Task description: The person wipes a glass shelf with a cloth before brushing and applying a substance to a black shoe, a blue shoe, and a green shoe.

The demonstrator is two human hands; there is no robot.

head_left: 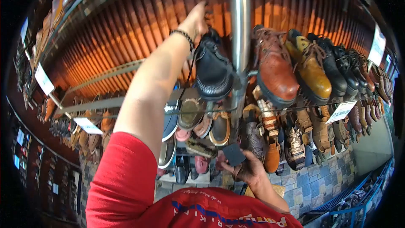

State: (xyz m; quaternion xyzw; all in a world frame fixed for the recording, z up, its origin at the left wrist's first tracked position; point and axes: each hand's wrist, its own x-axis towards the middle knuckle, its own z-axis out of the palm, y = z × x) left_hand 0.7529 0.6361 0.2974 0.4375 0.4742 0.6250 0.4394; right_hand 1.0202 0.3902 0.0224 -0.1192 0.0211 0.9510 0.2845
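My left hand [197,20] is stretched up at the back of the upper shelf, a beaded bracelet on its wrist. It is at the heel end of a black leather shoe [214,69], whose toe faces me. Its fingers are partly hidden behind dark shapes, so their grip does not show. Low in front of my chest, my right hand [252,170] pinches a flat, dark grey square pad [233,155] between thumb and fingers. To the right of the black shoe, past a metal post [240,25], stand a reddish-brown lace-up shoe [276,69] and a mustard-yellow lace-up shoe [311,69].
A glass shelf edge [105,105] runs across the view, with a price card [341,112] on its right part. Lower shelves hold many more shoes, among them an orange-brown shoe [272,157]. Blue metal racks [354,211] stand at lower right, on stone-tiled floor [312,181].
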